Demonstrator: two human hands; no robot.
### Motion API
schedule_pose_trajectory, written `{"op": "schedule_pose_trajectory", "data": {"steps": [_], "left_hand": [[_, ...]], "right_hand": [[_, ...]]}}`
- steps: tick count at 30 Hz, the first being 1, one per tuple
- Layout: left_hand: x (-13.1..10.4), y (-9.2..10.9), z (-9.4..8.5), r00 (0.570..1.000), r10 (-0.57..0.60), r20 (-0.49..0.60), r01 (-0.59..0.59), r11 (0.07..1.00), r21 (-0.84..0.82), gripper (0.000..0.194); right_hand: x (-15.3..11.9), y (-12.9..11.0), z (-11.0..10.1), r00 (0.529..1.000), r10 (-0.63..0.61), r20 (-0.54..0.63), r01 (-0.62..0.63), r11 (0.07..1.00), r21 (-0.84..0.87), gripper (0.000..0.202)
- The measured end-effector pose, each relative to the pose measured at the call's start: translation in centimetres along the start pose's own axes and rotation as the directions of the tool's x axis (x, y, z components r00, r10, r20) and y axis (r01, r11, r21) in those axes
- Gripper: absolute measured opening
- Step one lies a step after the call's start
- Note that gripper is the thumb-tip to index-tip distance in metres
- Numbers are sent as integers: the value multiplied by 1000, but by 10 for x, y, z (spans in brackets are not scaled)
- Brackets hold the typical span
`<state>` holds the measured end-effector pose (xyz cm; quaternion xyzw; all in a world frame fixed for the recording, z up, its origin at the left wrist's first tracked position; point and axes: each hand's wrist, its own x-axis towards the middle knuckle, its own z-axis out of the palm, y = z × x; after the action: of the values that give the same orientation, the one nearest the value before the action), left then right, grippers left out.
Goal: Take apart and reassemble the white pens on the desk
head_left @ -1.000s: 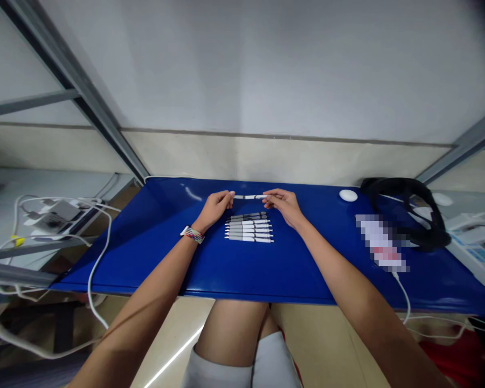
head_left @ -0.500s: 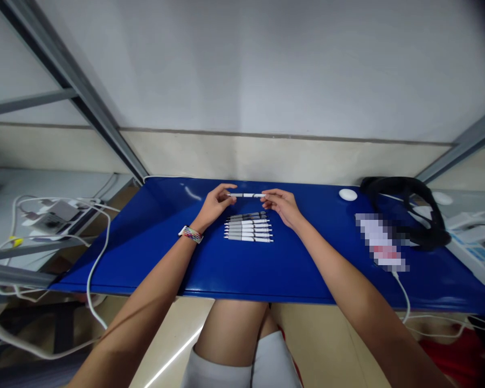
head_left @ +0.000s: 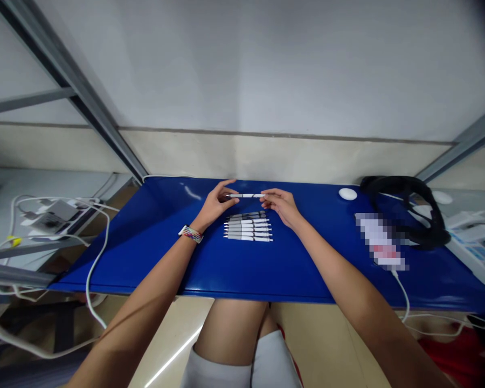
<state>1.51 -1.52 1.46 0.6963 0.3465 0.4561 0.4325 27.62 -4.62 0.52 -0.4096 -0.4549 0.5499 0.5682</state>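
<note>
There's the pen, lying level beyond the row of pens! The right hand, angling inward, is pinching one end; the left hand is curving round the other, thumb and forefinger standing apart.

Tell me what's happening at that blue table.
Someone has a slim pen sideways between their hands. The right hand grips one end; the left hand curves around the pointed end, though whether it touches is hard to tell. Nearer the person, more pens, some white and gray, some darker, lie side by side on the table.
</note>
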Motion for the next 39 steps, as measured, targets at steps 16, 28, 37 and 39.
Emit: {"op": "schedule_pose_trajectory", "data": {"steps": [16, 28, 37, 39], "left_hand": [[1, -2, 0, 994, -81, -73, 85, 994, 61, 33], [-1, 5, 5, 987, -64, -146, 55, 996, -66, 38], [1, -2, 4, 984, -41, -172, 26, 996, -87, 32], [1, -2, 5, 983, -41, -177, 24, 995, -98, 32]], "right_hand": [[0, 0, 1, 1000, -3, -16, 2, 1000, -13, 31], [-1, -13, -2, 961, 217, 172, -270, 875, 403, 34], [-2, -18, 3, 945, 296, 136, -315, 728, 609, 22], [-2, -18, 3, 944, 293, 152, -322, 713, 623, 22]]}}
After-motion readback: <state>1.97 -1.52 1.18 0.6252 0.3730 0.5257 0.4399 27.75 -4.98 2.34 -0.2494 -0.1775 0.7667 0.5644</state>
